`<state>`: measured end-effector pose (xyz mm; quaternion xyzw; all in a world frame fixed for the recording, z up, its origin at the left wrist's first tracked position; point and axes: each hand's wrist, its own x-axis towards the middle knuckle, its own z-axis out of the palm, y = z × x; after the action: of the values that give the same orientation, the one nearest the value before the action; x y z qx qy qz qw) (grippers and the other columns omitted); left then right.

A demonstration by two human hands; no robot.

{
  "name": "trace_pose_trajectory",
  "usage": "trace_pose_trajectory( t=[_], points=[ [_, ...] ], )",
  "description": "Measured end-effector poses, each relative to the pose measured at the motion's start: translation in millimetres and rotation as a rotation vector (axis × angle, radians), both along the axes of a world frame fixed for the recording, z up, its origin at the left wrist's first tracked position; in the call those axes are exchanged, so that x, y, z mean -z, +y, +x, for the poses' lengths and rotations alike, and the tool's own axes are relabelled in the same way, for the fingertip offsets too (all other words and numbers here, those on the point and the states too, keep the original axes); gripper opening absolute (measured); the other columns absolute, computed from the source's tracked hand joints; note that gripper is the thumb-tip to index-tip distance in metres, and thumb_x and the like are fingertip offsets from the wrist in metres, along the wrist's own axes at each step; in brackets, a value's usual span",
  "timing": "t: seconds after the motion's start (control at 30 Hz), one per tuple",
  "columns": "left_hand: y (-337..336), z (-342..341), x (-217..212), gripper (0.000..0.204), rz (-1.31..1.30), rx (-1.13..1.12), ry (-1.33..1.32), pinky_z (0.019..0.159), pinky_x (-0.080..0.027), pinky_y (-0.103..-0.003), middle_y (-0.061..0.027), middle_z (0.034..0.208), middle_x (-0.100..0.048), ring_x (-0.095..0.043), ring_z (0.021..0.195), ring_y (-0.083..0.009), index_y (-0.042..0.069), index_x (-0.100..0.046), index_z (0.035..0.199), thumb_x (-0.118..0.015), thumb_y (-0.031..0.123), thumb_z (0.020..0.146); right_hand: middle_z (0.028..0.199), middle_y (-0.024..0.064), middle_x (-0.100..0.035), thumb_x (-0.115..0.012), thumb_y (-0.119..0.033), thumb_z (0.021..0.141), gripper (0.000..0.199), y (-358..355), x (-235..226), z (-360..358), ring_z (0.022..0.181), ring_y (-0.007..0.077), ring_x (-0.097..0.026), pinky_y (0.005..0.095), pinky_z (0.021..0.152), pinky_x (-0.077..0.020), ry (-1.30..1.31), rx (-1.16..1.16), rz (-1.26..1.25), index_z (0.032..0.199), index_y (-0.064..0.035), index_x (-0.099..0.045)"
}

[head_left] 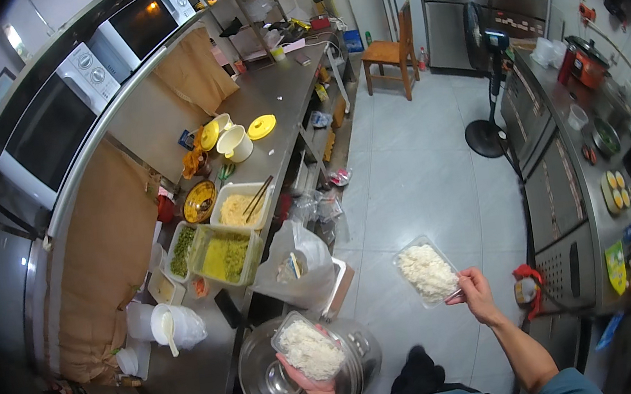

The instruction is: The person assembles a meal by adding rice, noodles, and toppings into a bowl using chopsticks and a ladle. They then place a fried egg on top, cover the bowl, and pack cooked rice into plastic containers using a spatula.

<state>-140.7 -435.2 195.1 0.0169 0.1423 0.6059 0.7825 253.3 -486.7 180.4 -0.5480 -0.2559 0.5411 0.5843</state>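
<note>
My left hand (304,378) holds a clear plastic tray of white rice (309,347) over the lid of a large steel pot (272,387) by the counter's near end. My right hand (475,294) grips the corner of a second clear tray of white rice (426,271), held out above the tiled floor to the right. Both trays are level and uncovered.
The steel counter (272,96) on the left carries tubs of chopped green and yellow food (224,257), a tub of shredded food with chopsticks (242,206), bowls and cups. Microwaves (58,118) sit on the shelf above. A standing fan (485,74), a wooden chair (392,50) and a second counter (564,166) lie ahead and right.
</note>
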Motion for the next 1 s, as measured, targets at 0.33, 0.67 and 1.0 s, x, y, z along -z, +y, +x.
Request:
trace_pose_trajectory(
  t=[0.33,0.67,1.0],
  points=[
    [271.9,176.6,6.7,0.087,-0.042,0.1,-0.146,0.1,-0.04,-0.07,-0.0233,0.146,-0.049,-0.051,0.128,-0.0421,0.014,-0.041,0.151,-0.038,0.077,0.091,0.101,0.0164,-0.063,-0.046,-0.017,0.104,0.023,289.1,17.8,165.6,0.084,0.023,-0.069,0.036,0.073,-0.0629,-0.042,0.033,0.056,0.111,0.0041,-0.049],
    [598.3,329.5,8.5,0.076,0.089,0.277,-0.123,0.105,-0.037,-0.071,-0.0225,0.149,-0.047,-0.051,0.131,-0.0437,0.014,-0.042,0.151,-0.041,0.065,0.096,0.102,0.0157,-0.064,-0.048,-0.023,0.106,0.024,711.1,35.1,281.9,0.083,0.0234,-0.069,0.0365,0.071,-0.0621,0.047,-0.158,0.197,0.112,0.0007,-0.049],
    [742.4,425.2,9.0,0.067,-0.177,-0.338,0.178,0.102,-0.04,-0.069,-0.0121,0.136,-0.061,-0.058,0.12,-0.0419,0.016,-0.055,0.141,-0.051,0.059,0.09,0.095,0.017,-0.064,-0.045,-0.022,0.107,0.021,1124.2,91.7,300.9,0.077,0.0237,-0.07,0.0356,0.066,-0.0608,0.038,-0.386,0.168,0.113,-0.0015,-0.046]
  ],
)
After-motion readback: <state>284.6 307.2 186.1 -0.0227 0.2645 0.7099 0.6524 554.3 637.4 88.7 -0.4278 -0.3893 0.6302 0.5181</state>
